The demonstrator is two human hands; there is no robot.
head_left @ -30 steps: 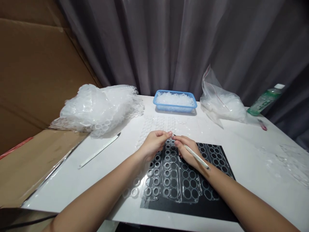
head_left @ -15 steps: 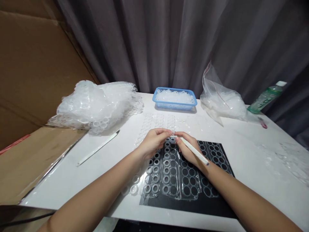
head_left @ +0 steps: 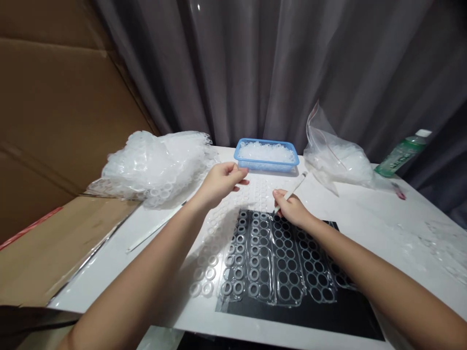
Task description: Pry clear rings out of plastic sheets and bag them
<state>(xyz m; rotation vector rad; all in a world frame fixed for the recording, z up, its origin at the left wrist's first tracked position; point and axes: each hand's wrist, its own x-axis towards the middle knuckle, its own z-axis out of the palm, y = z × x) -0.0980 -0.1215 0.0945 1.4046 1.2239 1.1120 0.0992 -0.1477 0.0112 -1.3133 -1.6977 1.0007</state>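
My left hand [head_left: 218, 182] is raised over the table near the blue basket [head_left: 267, 163], its fingers pinched together; what they hold is too small to make out. My right hand [head_left: 291, 209] rests at the far edge of the black mat [head_left: 324, 306] and grips a thin white stick [head_left: 294, 190] that points up and away. Clear plastic sheets of rings [head_left: 262, 257] lie on the mat in front of both hands. The basket is full of small clear rings.
A heap of clear ring sheets [head_left: 153, 165] lies at the left. A clear zip bag [head_left: 337, 155] of rings and a green bottle [head_left: 401, 153] stand at the right. A white strip [head_left: 153, 231] lies on the table. Cardboard [head_left: 54, 146] flanks the left side.
My left hand has lifted from the sheet and moved away toward the basket. My right hand has turned the stick so that it points away from me.
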